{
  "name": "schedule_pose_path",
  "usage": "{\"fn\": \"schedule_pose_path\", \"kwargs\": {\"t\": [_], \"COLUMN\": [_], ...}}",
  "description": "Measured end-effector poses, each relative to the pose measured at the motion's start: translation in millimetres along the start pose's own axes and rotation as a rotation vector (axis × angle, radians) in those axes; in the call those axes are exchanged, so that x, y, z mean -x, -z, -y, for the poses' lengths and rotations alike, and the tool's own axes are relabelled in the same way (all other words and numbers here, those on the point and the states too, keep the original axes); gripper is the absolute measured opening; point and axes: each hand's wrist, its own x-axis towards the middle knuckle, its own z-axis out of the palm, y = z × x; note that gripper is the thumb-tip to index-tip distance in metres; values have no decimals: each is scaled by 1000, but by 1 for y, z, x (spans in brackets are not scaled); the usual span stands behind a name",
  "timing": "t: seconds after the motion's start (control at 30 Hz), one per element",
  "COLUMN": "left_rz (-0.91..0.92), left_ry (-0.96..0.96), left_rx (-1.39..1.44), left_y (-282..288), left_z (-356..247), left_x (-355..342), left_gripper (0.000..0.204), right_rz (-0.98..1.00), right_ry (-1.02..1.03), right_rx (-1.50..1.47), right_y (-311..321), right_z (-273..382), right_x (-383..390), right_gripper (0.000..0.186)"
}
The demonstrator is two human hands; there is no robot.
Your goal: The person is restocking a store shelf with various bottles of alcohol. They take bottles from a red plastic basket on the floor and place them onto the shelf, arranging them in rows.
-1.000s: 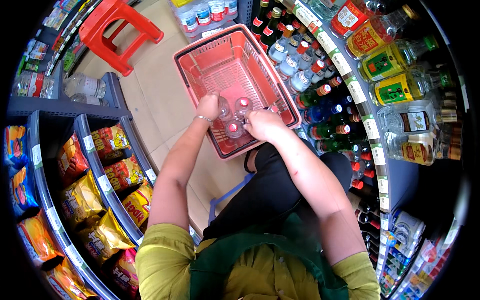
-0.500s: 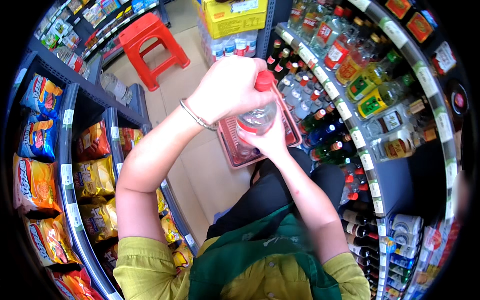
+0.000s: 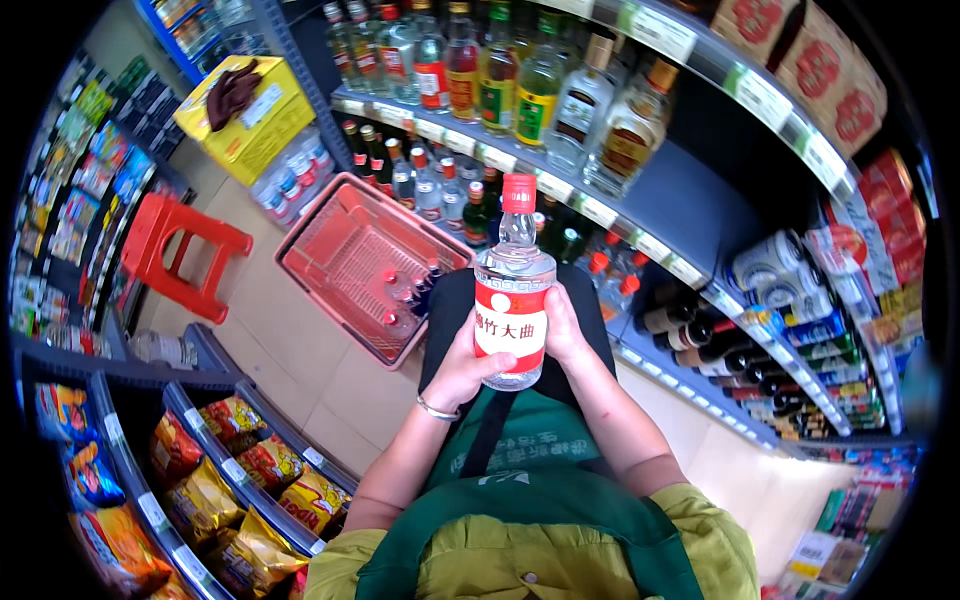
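A clear glass liquor bottle (image 3: pixel 516 275) with a red cap and a red-and-white label stands upright before me, above my lap. My left hand (image 3: pixel 470 358) grips its lower left side, the thumb lying across the label. Around the lower right side wraps my right hand (image 3: pixel 566 325), its fingers partly hidden behind the glass. Left of the bottle, on the floor, sits a pink plastic basket (image 3: pixel 300 235) with several small bottles (image 3: pixel 400 290) at its near right end.
A curved shelf (image 3: pixel 690 215) of upright liquor bottles runs ahead and right, more bottles below it. On the left are a red stool (image 3: pixel 180 250) and a yellow carton (image 3: pixel 245 120) on packed water bottles. Snack bags (image 3: pixel 205 500) fill the near-left shelf.
My left hand has come down from the bottle's cap to its lower side, and the label now faces me. The view has turned right, bringing the basket to the left.
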Motion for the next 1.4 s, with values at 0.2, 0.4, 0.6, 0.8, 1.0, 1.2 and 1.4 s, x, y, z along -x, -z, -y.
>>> {"fn": "schedule_pose_path", "kwargs": {"t": [0.2, 0.4, 0.6, 0.8, 1.0, 1.2, 1.4], "left_rz": [-9, 45, 150, 261, 320, 465, 445], "left_ry": [39, 103, 71, -182, -465, -442, -389], "left_rx": [-275, -497, -616, -598, -1304, -1491, -1587], "left_y": [-30, -37, -67, -99, -120, -117, -117], "left_z": [22, 41, 48, 51, 42, 70, 88], "left_x": [-4, -19, -62, -133, -161, -203, -231], "left_gripper": [73, 80, 86, 92, 100, 90, 78], "right_rz": [-212, -472, -623, -669, -768, -767, -703], "right_ry": [70, 52, -34, 107, 363, 545, 586], "right_rx": [-319, 46, -92, 26, 170, 712, 785], "right_y": [6, 30, 65, 99, 157, 196, 215], "right_z": [28, 59, 112, 185, 223, 206, 180], "right_x": [29, 38, 28, -12, -62, -96, -111], "right_gripper": [57, 38, 21, 23, 16, 30, 30]}}
